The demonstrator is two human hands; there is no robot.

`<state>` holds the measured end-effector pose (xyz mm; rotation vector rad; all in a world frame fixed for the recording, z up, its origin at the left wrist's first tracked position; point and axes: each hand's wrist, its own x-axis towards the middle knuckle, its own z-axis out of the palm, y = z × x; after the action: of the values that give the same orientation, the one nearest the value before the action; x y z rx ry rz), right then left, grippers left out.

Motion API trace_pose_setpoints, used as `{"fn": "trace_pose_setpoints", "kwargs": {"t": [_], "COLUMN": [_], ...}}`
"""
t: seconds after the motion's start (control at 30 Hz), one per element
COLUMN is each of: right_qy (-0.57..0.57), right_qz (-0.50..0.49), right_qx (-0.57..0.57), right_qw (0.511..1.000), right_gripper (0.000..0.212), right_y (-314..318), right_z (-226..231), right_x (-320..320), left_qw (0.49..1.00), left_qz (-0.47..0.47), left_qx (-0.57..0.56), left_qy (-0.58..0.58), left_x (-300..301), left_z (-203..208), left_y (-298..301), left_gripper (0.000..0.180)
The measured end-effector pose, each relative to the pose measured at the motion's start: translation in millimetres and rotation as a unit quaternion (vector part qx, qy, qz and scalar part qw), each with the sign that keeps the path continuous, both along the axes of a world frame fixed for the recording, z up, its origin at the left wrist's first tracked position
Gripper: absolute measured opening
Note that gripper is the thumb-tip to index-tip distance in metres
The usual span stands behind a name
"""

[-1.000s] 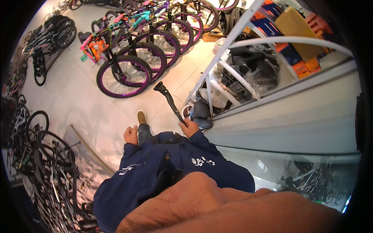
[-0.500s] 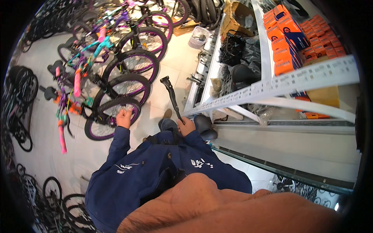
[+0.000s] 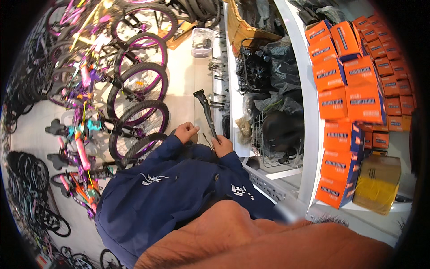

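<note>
My right hand point(image 3: 222, 146) is closed around the lower end of a long black bicycle kickstand point(image 3: 207, 114). Its wider mounting head points away from me, tilted slightly left. A thin dark strip point(image 3: 207, 140) shows beside the grip, between my two hands. To the left, close to the kickstand but apart from it, is my left hand point(image 3: 186, 132). Its fingers are curled together, and whether they hold something small is hidden. The front wheel of a bicycle point(image 3: 142, 148) with a purple rim stands just left of that hand.
Bicycles with pink grips point(image 3: 82, 154) line the left side. On the right, a white shelf post point(image 3: 309, 103) stands before stacked orange boxes point(image 3: 333, 104). Beside it are a wire basket point(image 3: 264, 143), bagged black parts and a cardboard box point(image 3: 237, 24). A clear plastic bin point(image 3: 202, 43) sits ahead on the floor.
My left hand has moved right, away from the bicycle wheel and closer to the kickstand. My right hand keeps its hold. The view has shifted, bringing the shelf and boxes further in.
</note>
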<state>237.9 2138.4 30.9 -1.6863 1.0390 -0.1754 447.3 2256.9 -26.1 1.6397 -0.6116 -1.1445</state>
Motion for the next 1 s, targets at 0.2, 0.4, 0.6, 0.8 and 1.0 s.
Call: {"fn": "trace_pose_setpoints", "kwargs": {"t": [0.2,0.4,0.6,0.8,1.0], "right_qy": [0.053,0.132,0.067,0.066,0.082], "right_qz": [-0.042,-0.066,-0.136,-0.139,-0.164], "right_qx": [-0.053,-0.044,0.101,0.054,-0.022], "right_qw": [0.996,0.988,0.983,0.987,0.983], "right_gripper": [0.039,0.037,0.028,0.034,0.051], "right_y": [-50,-122,-193,-261,-277], "right_z": [-11,-44,-106,-226,-371], "right_x": [50,156,291,355,330], "left_qw": [0.969,0.930,0.928,0.940,0.965], "left_qz": [-0.191,-0.264,-0.201,-0.152,-0.190], "left_qx": [0.083,0.090,0.114,0.064,0.044], "left_qy": [0.130,0.242,0.291,0.299,0.173], "left_x": [65,154,250,295,308], "left_z": [-18,-56,-130,-255,-395], "left_y": [-111,-203,-290,-364,-437], "left_gripper": [0.045,0.050,0.043,0.038,0.041]}}
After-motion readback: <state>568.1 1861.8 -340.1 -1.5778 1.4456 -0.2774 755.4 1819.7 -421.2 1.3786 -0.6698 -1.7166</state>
